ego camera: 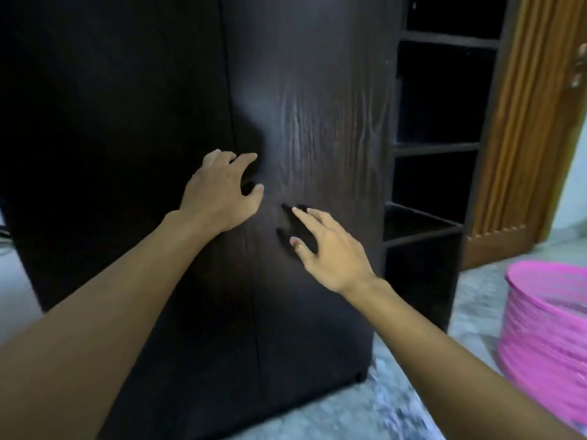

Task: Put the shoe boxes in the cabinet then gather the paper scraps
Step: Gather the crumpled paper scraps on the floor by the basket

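A tall dark wood-grain cabinet (317, 106) fills most of the view, its two doors closed with a thin seam between them. My left hand (219, 192) lies against the doors at the seam, fingers spread and curled, holding nothing. My right hand (330, 249) hovers just in front of the right door, fingers apart, casting shadows on the wood. No shoe boxes or paper scraps can be made out; the picture is blurred.
Open dark shelves (438, 147) stand to the right of the cabinet. A pink ribbed basket (546, 338) sits on the pale speckled floor (365, 408) at the lower right. A brown wooden door (527, 122) stands behind the shelves.
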Demonstrator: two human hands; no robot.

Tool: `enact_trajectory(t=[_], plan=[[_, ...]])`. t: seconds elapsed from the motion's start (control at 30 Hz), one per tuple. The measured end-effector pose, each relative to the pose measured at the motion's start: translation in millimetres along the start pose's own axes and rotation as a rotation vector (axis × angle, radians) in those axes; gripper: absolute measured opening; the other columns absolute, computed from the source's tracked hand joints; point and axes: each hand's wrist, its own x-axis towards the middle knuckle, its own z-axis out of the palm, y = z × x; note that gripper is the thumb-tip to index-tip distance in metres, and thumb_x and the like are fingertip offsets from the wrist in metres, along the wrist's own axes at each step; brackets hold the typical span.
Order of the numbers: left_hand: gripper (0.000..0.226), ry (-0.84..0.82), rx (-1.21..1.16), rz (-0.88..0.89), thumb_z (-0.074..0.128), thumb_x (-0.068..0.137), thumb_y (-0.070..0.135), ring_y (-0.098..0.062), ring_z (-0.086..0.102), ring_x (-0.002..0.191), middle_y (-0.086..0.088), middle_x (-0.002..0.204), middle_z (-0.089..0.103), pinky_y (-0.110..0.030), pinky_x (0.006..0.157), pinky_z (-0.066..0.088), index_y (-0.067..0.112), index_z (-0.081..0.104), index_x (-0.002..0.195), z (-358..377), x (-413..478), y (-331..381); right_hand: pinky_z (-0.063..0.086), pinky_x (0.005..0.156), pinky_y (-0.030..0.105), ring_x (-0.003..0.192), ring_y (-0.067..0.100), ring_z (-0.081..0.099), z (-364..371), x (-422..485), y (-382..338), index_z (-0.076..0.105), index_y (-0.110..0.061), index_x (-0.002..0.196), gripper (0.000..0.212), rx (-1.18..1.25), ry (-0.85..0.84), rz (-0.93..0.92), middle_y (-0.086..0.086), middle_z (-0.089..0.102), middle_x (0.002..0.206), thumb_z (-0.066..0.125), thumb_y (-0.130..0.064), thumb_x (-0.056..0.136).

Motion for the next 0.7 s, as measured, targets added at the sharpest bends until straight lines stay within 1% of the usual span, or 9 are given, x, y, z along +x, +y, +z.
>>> enact_trajectory(t=[0.07,0.13,0.27,0.33,0.4,0.5,0.53,0.6,0.7], plan=[[0.058,-0.02,-0.115,0.025,0.054,0.092,0.045,-0.024,0.045,0.129,-0.004,0.139,0.049,-0.041,0.097,0.044,0.027,0.038,0.145,32,-26,33,0.042,0.105,0.04,0.14,0.014,0.037,-1,-47,29,0.034,-0.035,0.151,0.053,-0.001,-0.024,0.075,-0.007,0.036,0.155,0.046,-0.045,0.101],[0.051,-0.078,-0.2,0.026,0.053,0.093,0.045,-0.022,0.053,0.122,-0.001,0.134,0.054,-0.039,0.094,0.046,0.031,0.043,0.141,67,-53,68,0.046,0.1,0.038,0.135,0.014,0.043,-2,-93,62,0.043,-0.033,0.147,0.049,-0.006,-0.021,0.148,-0.008,0.044,0.148,0.048,-0.044,0.1],[0.042,-0.311,-0.405,0.074,0.058,0.091,0.043,-0.021,0.055,0.12,0.001,0.127,0.06,-0.039,0.099,0.046,0.032,0.055,0.132,144,-104,131,0.048,0.094,0.036,0.126,0.018,0.052,5,-187,133,0.054,-0.028,0.138,0.043,-0.031,-0.016,0.336,-0.004,0.055,0.137,0.054,-0.039,0.097],[0.04,-0.444,-0.481,0.065,0.059,0.09,0.044,-0.02,0.056,0.118,0.002,0.124,0.062,-0.04,0.099,0.047,0.034,0.057,0.129,185,-128,161,0.05,0.09,0.039,0.122,0.023,0.055,11,-232,169,0.057,-0.025,0.135,0.041,-0.057,-0.039,0.412,0.0,0.059,0.133,0.055,-0.038,0.097],[0.041,-0.567,-0.536,0.044,0.06,0.089,0.045,-0.02,0.057,0.115,0.001,0.122,0.062,-0.04,0.098,0.048,0.034,0.058,0.128,224,-153,191,0.05,0.086,0.039,0.118,0.025,0.057,17,-271,202,0.06,-0.022,0.132,0.038,-0.072,-0.056,0.459,0.003,0.062,0.128,0.056,-0.036,0.097],[0.044,-0.709,-0.574,-0.033,0.062,0.089,0.037,-0.023,0.059,0.11,-0.004,0.12,0.06,-0.031,0.091,0.046,0.027,0.057,0.132,279,-194,235,0.05,0.084,0.037,0.117,0.024,0.057,23,-324,242,0.06,-0.021,0.132,0.036,-0.042,-0.123,0.571,0.003,0.061,0.129,0.054,-0.031,0.098],[0.045,-0.759,-0.569,-0.065,0.063,0.09,0.035,-0.025,0.058,0.112,-0.006,0.122,0.059,-0.031,0.091,0.045,0.024,0.057,0.133,296,-211,246,0.05,0.085,0.037,0.118,0.024,0.056,26,-342,253,0.06,-0.021,0.132,0.036,-0.035,-0.149,0.619,0.004,0.06,0.13,0.053,-0.03,0.098],[0.051,-0.883,-0.525,-0.094,0.063,0.089,0.035,-0.027,0.053,0.123,-0.009,0.132,0.054,-0.033,0.099,0.044,0.023,0.052,0.138,332,-249,260,0.048,0.088,0.037,0.121,0.025,0.054,35,-379,269,0.059,-0.02,0.133,0.037,-0.033,-0.196,0.721,0.005,0.059,0.131,0.052,-0.029,0.098],[0.067,-1.102,-0.389,-0.04,0.059,0.09,0.043,-0.03,0.031,0.14,-0.009,0.148,0.033,-0.041,0.109,0.038,0.03,0.032,0.15,379,-302,268,0.046,0.093,0.039,0.124,0.028,0.051,56,-431,281,0.057,-0.021,0.135,0.039,-0.054,-0.27,0.87,0.007,0.056,0.133,0.051,-0.033,0.098]])
